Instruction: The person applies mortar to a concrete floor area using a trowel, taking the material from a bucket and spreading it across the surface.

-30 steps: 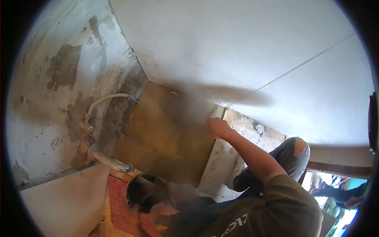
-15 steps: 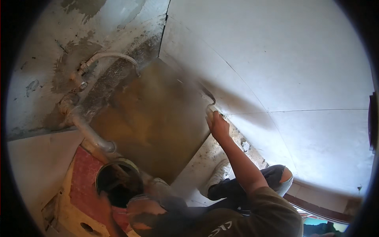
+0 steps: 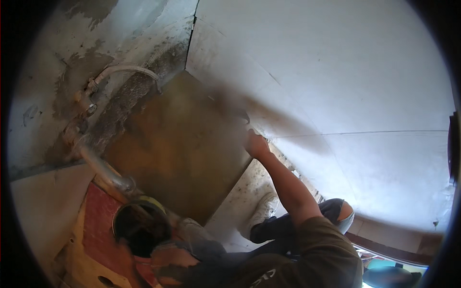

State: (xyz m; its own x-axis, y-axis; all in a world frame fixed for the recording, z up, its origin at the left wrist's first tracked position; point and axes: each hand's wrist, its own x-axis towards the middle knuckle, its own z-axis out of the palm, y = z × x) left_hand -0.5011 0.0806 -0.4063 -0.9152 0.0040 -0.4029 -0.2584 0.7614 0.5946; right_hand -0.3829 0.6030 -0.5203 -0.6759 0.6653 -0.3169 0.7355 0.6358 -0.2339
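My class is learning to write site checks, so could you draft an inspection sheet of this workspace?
Surface: brown floor, blotchy; whether wet, cannot tell.
Job's things: hand tool, blurred, at the foot of the white wall; bucket, dark inside, contents unclear.
Clutter: red sheet beside the bucket.
Grips: right grip closed around the tool's handle; left grip blurred near the bucket, hold unclear.
Cables: nothing seen; pale hose and thicker pipe at left.
Surroundings: white wall seamed; left wall patchy and stained.
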